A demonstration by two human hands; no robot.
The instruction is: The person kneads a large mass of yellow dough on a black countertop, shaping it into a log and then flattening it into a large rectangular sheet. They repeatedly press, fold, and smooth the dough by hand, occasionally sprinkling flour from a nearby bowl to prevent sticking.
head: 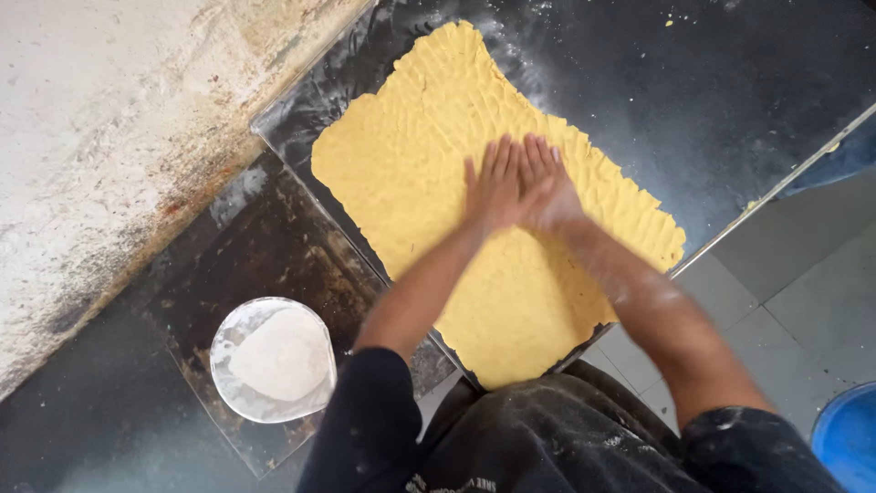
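A large flat sheet of yellow dough (429,119) lies spread on a dark metal tray (693,82), its surface ridged with finger marks. My left hand (493,187) and my right hand (549,187) rest side by side, palms down, on the middle of the dough with fingers pointing away from me. Both hands press flat and hold nothing. My forearms are dusted with flour.
A round metal bowl of white flour (274,358) stands on the dark counter at my lower left. A stained pale wall (100,137) runs along the left. A blue bucket rim (847,438) shows at the lower right, over a grey tiled floor (803,274).
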